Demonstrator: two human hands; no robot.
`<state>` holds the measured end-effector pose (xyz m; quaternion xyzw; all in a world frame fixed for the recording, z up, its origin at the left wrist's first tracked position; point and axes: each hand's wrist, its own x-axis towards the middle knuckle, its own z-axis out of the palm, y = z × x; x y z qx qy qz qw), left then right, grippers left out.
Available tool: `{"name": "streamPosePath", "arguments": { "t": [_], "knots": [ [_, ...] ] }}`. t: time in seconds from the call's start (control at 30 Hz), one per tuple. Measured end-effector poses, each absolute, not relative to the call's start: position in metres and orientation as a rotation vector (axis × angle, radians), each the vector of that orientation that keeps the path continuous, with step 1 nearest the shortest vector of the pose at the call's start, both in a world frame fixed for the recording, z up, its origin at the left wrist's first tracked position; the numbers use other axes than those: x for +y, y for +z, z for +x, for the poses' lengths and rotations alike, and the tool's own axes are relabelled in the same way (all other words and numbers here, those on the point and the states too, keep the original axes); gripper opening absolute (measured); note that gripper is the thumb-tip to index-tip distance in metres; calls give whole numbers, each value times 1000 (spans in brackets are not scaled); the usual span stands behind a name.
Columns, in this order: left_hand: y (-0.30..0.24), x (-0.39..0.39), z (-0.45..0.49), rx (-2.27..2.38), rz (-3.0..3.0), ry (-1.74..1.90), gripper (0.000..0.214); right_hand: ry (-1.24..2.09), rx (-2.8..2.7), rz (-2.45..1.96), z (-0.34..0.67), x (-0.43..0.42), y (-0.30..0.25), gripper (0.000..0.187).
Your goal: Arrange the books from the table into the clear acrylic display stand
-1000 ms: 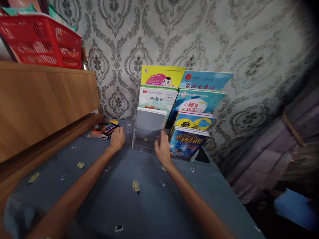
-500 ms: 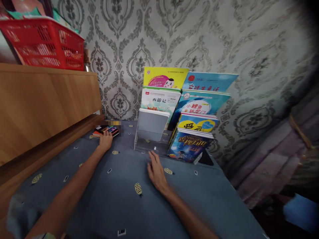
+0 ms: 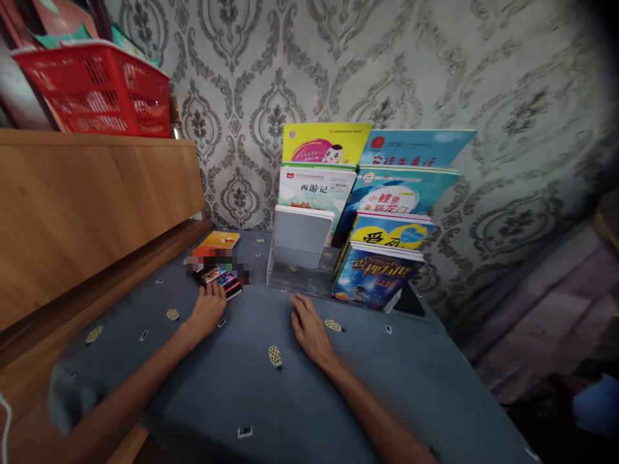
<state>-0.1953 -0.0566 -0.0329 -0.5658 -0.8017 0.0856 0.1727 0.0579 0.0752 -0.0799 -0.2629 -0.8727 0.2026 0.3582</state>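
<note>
My left hand (image 3: 209, 309) has its fingers over the near edge of a small dark book (image 3: 223, 280) with a colourful cover, which lies on the cloth. Just behind that lies an orange book (image 3: 220, 241); blurred squares hide part of both. My right hand (image 3: 310, 328) rests on the table, holding nothing, its fingers stretched forward and slightly apart. Beyond it stands a clear stepped book stand (image 3: 300, 281). Its left column holds a grey-covered book (image 3: 304, 236), a white book (image 3: 316, 189) and a yellow book (image 3: 324, 143). Several blue books (image 3: 377, 277) fill the right column.
A grey-blue tablecloth (image 3: 213, 386) with pineapple prints covers the table. Along the left runs a wooden cabinet (image 3: 101, 206) with a red basket (image 3: 111, 90) on top. Patterned wallpaper is behind, and a curtain (image 3: 522, 309) hangs at the right. A dark flat object (image 3: 410, 300) lies beside the stand.
My left hand has drawn the dark book toward me and slightly right, off the orange book, which now shows behind it. My right hand has stayed about where it was.
</note>
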Motion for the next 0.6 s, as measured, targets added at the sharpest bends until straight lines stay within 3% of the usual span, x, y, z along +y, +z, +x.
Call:
{"name": "streamPosePath", "arguments": {
  "t": [0.27,0.37,0.5,0.6],
  "knots": [
    [-24,-105,-124,-2045,-1856,372,35,568,-2288,-684,58,73,-75,41],
    [-23,-112,-95,-1955,-2019,234,30,588,-2268,-666,57,71,-73,39],
    [-25,-112,-75,-1821,-2234,-93,47,606,-2229,-631,59,70,-73,37],
    [-26,-99,-90,-1855,-2304,-255,40,588,-2262,-630,61,68,-72,35]
  ]
}}
